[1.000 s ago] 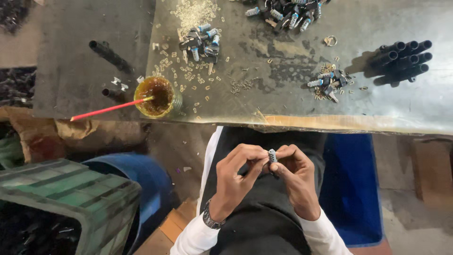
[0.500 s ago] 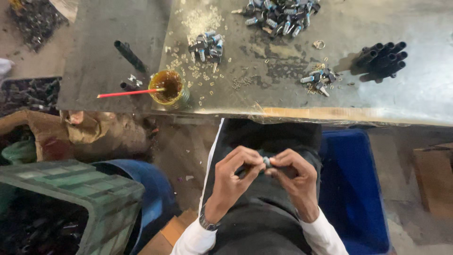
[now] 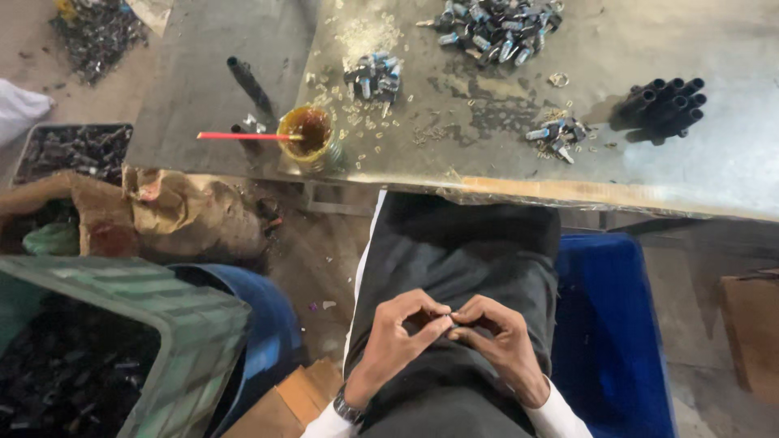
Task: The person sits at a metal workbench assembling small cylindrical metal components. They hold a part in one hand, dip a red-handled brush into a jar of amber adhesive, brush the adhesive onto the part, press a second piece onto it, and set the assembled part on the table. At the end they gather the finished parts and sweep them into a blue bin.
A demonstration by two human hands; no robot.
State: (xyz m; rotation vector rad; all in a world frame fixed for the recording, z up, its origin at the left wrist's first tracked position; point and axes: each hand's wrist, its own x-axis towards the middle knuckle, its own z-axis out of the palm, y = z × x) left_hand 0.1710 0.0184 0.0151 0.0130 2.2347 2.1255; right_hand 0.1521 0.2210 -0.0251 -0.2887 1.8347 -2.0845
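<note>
While both hands meet over the lap, the left hand [image 3: 399,334] and the right hand [image 3: 497,342] curl narrowly with fingertips pinched together on a small part [image 3: 451,315], too tiny to identify, held between them. A watch [image 3: 348,408] sits on the left wrist. Beneath the hands lies the dark trouser lap [image 3: 462,251].

At three o'clock from the hands stands a blue crate [image 3: 608,341]; at nine o'clock a green crate [image 3: 122,341] holds dark scrap, just beside a blue tub [image 3: 260,324].

Farther out at twelve o'clock runs the metal table [image 3: 730,162]. On it, at eleven o'clock, a jar [image 3: 307,136] of brown liquid has a red stick [image 3: 243,136] resting in it. Small piles of metal fittings [image 3: 373,77] lie beyond it, one cluster [image 3: 556,134] sits at one o'clock, and a larger heap [image 3: 495,28] at the far edge. A bundle of black tubes [image 3: 665,101] rests at two o'clock, well apart from the hands.
</note>
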